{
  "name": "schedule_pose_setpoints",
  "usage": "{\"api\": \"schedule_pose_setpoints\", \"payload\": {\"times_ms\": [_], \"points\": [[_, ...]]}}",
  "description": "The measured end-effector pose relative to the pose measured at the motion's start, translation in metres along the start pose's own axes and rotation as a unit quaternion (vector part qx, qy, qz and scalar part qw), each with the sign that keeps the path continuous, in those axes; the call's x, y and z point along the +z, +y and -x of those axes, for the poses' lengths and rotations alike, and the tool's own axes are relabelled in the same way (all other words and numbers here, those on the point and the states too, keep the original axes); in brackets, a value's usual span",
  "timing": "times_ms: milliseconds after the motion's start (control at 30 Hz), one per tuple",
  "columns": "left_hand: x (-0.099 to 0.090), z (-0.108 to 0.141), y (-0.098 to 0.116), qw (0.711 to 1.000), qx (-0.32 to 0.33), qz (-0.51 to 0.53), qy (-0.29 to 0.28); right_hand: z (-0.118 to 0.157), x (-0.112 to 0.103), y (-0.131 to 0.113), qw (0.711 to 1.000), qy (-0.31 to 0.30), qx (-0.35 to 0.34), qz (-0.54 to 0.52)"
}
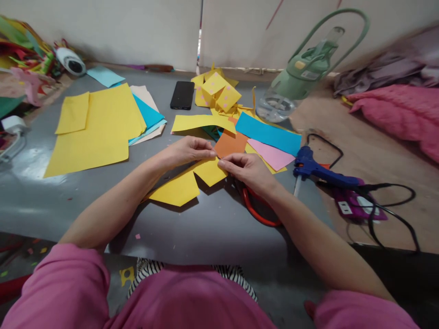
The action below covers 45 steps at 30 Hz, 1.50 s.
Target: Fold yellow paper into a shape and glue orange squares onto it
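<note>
A yellow paper strip (178, 186), cut with notches and pointed ends along its near edge, lies tilted over the grey table. My left hand (188, 151) pinches its upper edge between thumb and fingers. Close beside it, my right hand (245, 168) pinches the strip's right end, the fingertips almost meeting the left ones. Under my right forearm are red-handled scissors (255, 212), partly hidden. Just beyond my hands lie an orange paper piece (230, 144) and a curled yellow strip (202, 122).
Yellow sheets (99, 128) lie at left, near a phone (182, 95) and dotted yellow paper shapes (221, 91). On the right are blue paper (267, 133), pink paper (270, 153), a green-topped bottle (302, 75), a blue glue gun (317, 170) and a purple power strip (356, 203) with cables.
</note>
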<state>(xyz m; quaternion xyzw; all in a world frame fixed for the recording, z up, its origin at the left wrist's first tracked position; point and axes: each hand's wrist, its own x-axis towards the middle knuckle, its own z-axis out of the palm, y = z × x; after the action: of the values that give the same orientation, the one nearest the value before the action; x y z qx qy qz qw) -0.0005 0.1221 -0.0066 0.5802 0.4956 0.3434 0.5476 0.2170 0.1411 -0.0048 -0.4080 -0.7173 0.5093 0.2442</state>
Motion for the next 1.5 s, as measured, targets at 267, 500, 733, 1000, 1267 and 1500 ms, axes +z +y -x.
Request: {"api": "schedule_pose_setpoints", "payload": {"times_ms": [267, 500, 733, 1000, 1267, 1500], "points": [[0.000, 0.004, 0.004, 0.999, -0.036, 0.013, -0.002, -0.005, -0.001, 0.004, 0.998, 0.000, 0.008, -0.066], [-0.001, 0.006, 0.011, 0.987, -0.074, 0.129, 0.054, -0.007, -0.009, 0.002, 0.996, -0.047, -0.070, -0.022], [0.001, 0.004, 0.010, 0.988, -0.053, 0.143, 0.023, -0.006, -0.003, 0.007, 0.982, 0.060, -0.166, 0.062], [0.008, 0.007, 0.012, 0.996, 0.031, 0.079, 0.019, -0.003, -0.001, 0.005, 0.981, 0.087, -0.154, 0.079], [0.008, 0.007, 0.013, 0.999, 0.003, 0.047, -0.006, 0.000, 0.000, 0.005, 0.990, 0.091, -0.106, 0.014], [0.008, 0.007, 0.014, 0.997, -0.019, 0.026, -0.076, -0.003, 0.000, 0.003, 0.992, 0.076, -0.090, -0.043]]}}
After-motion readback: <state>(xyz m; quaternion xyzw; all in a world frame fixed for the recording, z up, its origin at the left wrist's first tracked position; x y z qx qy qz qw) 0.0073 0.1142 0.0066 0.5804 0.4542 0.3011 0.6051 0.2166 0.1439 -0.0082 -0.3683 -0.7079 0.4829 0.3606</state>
